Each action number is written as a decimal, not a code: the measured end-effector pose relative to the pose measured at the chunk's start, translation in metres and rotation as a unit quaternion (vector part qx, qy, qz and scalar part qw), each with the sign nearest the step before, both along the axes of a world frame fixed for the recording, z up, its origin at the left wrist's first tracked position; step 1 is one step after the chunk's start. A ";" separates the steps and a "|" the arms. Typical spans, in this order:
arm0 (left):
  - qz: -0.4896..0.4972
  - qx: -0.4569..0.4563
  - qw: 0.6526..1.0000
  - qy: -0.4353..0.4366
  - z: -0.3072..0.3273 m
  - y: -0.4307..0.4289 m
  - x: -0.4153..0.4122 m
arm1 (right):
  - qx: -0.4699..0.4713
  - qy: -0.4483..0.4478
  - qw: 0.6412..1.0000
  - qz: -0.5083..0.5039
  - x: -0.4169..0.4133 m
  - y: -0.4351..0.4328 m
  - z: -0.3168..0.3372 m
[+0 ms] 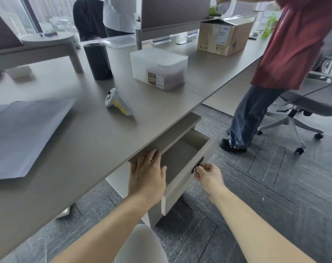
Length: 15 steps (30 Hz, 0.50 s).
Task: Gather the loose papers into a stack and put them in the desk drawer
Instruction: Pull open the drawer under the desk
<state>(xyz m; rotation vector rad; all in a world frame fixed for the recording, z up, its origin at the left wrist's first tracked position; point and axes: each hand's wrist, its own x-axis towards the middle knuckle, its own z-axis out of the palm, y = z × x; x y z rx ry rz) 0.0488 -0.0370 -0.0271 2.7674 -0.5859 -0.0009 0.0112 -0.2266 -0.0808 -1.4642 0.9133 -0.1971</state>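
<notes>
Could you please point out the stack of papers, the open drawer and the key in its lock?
white paper stack (23,135): head view, top sheet.
open grey desk drawer (182,154): head view, inside floor.
small metal key (196,169): head view, key ring.

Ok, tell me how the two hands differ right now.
The left hand lies flat and open, fingers spread against the underside of the desk edge; the right hand is curled, pinching the key in the drawer front. The left hand wears a ring; none shows on the right hand. Both are bare and at the open drawer; neither holds the papers.
</notes>
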 end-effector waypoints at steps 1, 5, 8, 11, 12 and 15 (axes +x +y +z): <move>-0.001 0.004 1.000 0.004 0.000 0.001 -0.003 | -0.004 0.000 1.000 -0.004 -0.013 -0.005 0.000; -0.005 0.003 1.000 0.008 0.002 0.004 -0.010 | -0.013 -0.002 0.999 -0.036 -0.063 -0.026 -0.003; -0.002 0.002 1.000 0.011 0.002 0.002 -0.011 | -0.038 0.010 0.998 -0.057 -0.099 -0.041 -0.005; 0.002 0.009 1.000 0.016 0.000 -0.001 -0.013 | -0.058 0.020 0.996 -0.066 -0.126 -0.052 -0.005; 0.004 0.010 1.000 0.016 0.000 -0.003 -0.014 | -0.059 0.024 0.996 -0.069 -0.132 -0.055 -0.006; 0.004 0.013 1.000 0.008 0.001 -0.004 -0.017 | -0.061 0.034 0.995 -0.067 -0.141 -0.059 -0.005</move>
